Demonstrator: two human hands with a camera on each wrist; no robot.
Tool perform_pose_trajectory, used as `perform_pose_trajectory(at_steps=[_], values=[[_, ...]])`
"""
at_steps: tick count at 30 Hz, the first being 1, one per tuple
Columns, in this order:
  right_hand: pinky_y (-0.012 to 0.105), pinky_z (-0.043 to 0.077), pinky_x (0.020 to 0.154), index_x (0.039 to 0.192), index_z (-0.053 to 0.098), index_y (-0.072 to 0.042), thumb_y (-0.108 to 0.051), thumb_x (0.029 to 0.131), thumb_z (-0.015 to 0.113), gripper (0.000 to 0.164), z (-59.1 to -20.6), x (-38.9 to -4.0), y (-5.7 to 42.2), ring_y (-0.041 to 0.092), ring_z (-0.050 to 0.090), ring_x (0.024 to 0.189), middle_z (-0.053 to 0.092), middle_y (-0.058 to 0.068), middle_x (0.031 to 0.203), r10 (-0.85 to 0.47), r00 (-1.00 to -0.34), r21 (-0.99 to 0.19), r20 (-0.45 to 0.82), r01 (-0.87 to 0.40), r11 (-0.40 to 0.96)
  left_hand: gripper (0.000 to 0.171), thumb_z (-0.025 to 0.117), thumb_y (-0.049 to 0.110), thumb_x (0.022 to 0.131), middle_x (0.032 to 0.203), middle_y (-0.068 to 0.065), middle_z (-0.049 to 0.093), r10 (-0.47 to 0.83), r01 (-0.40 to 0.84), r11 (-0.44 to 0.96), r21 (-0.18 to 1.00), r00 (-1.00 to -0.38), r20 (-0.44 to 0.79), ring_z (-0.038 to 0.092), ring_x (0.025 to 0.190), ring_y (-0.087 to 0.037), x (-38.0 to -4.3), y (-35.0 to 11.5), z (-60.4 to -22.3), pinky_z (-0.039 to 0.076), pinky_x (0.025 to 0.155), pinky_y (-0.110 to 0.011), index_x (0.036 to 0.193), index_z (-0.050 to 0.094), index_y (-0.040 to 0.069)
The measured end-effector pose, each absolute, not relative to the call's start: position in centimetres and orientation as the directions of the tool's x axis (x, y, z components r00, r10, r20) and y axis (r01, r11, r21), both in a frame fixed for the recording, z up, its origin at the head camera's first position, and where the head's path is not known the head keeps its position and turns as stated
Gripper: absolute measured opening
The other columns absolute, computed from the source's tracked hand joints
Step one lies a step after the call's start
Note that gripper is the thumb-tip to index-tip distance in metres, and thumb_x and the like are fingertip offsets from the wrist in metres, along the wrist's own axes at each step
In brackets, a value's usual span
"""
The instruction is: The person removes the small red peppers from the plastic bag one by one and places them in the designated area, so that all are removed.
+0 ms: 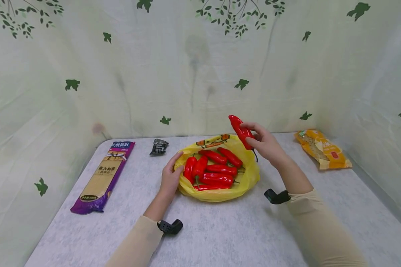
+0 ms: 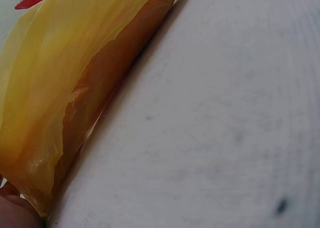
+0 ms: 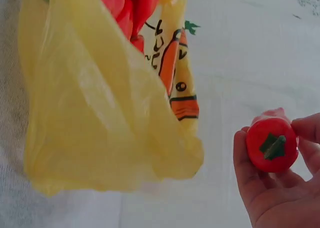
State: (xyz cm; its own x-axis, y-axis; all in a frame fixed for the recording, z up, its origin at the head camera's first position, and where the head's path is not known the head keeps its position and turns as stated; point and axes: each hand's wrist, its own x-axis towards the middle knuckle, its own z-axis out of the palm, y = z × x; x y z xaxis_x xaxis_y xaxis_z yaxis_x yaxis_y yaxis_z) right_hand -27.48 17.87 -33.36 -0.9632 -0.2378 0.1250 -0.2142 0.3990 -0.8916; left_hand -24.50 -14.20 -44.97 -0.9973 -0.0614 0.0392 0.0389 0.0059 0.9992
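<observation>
A yellow plastic bag (image 1: 217, 196) stands with its mouth rolled wide on the table, and several glossy red chili peppers (image 1: 217, 179) lie inside. My left hand (image 1: 169, 178) holds the bag's left rim; only part of a digit (image 2: 17, 211) shows at the lower left in the left wrist view. Above the right side of the bag, my right hand (image 1: 262, 142) grips one red pepper (image 1: 240, 130) between thumb and fingers, its thin stem pointing down. The right wrist view shows that pepper's green stem end (image 3: 272, 147) facing the camera.
On the left of the table (image 1: 220, 233) lies a purple pasta packet (image 1: 103, 174). A small black wrapped packet (image 1: 159, 147) sits behind the left hand. An orange-yellow packet (image 1: 322, 149) lies at the back right. A leaf-patterned curtain (image 1: 187, 66) surrounds the table.
</observation>
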Motion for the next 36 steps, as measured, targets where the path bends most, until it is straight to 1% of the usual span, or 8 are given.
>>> perform_pose_trajectory(at_steps=[5,10,15,21,26,28,32,36], values=[[0.044,0.052,0.095,0.138,0.044,-0.035,-0.022,0.096,0.057,0.046,-33.7,-28.0,19.4,0.031,0.048,0.125,0.037,0.000,0.150,-0.169,-0.981,-0.908,0.096,-0.156,0.390,0.047,0.047,0.010,0.097,0.152,0.010,0.037,-0.055,0.032,0.003,0.999,-0.998,0.032,0.030,0.143,-0.010,-24.6,-14.2,-45.0,0.029,0.118,-0.033,0.136,0.051,0.034],[0.047,0.051,0.097,0.140,0.041,-0.036,-0.024,0.095,0.058,0.049,-34.3,-28.6,20.7,0.032,0.042,0.129,0.033,-0.001,0.153,-0.094,-0.994,-0.910,0.056,-0.089,0.406,0.047,0.047,0.009,0.097,0.152,0.009,0.037,-0.055,0.024,-0.002,1.000,-0.998,0.023,0.030,0.143,-0.011,-24.6,-14.3,-45.1,0.029,0.118,-0.033,0.137,0.051,0.033],[0.049,0.049,0.100,0.143,0.038,-0.035,-0.025,0.096,0.057,0.052,-35.0,-28.9,21.9,0.032,0.035,0.133,0.030,0.001,0.156,-0.047,-0.999,-0.908,0.017,-0.035,0.418,0.046,0.047,0.010,0.097,0.152,0.009,0.037,-0.050,0.035,0.005,0.999,-0.998,0.035,0.031,0.143,-0.011,-24.6,-14.3,-45.1,0.029,0.118,-0.034,0.137,0.050,0.033],[0.050,0.046,0.104,0.146,0.034,-0.033,-0.024,0.097,0.055,0.054,-36.3,-29.7,23.4,0.034,0.031,0.136,0.026,0.004,0.158,-0.020,-0.999,-0.912,-0.038,0.027,0.410,0.046,0.047,0.011,0.098,0.152,0.010,0.036,-0.036,0.040,0.000,0.999,-0.999,0.040,0.030,0.143,-0.010,-24.5,-14.3,-45.0,0.028,0.118,-0.033,0.138,0.050,0.033],[0.048,0.045,0.106,0.149,0.032,-0.031,-0.028,0.097,0.054,0.056,-37.3,-30.0,24.2,0.035,0.030,0.136,0.025,0.007,0.158,0.004,-0.997,-0.914,-0.073,0.068,0.399,0.045,0.047,0.012,0.098,0.153,0.009,0.035,-0.030,0.046,0.006,0.999,-0.998,0.046,0.029,0.144,-0.010,-24.5,-14.3,-45.0,0.028,0.118,-0.033,0.139,0.049,0.033],[0.048,0.045,0.105,0.149,0.031,-0.030,-0.029,0.097,0.055,0.057,-37.7,-30.1,24.3,0.035,0.030,0.136,0.026,0.008,0.157,0.013,-0.997,-0.904,-0.072,0.071,0.421,0.045,0.047,0.012,0.098,0.153,0.009,0.035,-0.031,0.049,0.013,0.999,-0.998,0.049,0.030,0.143,-0.011,-24.6,-14.3,-45.1,0.029,0.118,-0.033,0.139,0.049,0.033],[0.050,0.045,0.106,0.149,0.031,-0.027,-0.025,0.097,0.055,0.057,-38.5,-30.3,24.6,0.036,0.030,0.136,0.026,0.011,0.157,0.029,-0.996,-0.888,-0.087,0.091,0.450,0.046,0.047,0.011,0.097,0.151,0.008,0.037,-0.035,0.058,0.016,0.998,-0.998,0.058,0.032,0.142,-0.011,-24.6,-14.3,-45.2,0.031,0.117,-0.034,0.138,0.049,0.032],[0.051,0.043,0.107,0.150,0.030,-0.024,-0.020,0.097,0.053,0.058,-39.3,-30.6,25.0,0.038,0.029,0.136,0.025,0.013,0.157,0.044,-0.993,-0.884,-0.107,0.115,0.452,0.047,0.047,0.010,0.096,0.151,0.008,0.038,-0.042,0.060,0.012,0.998,-0.997,0.060,0.033,0.142,-0.012,-24.6,-14.2,-45.2,0.031,0.117,-0.034,0.138,0.050,0.032]])
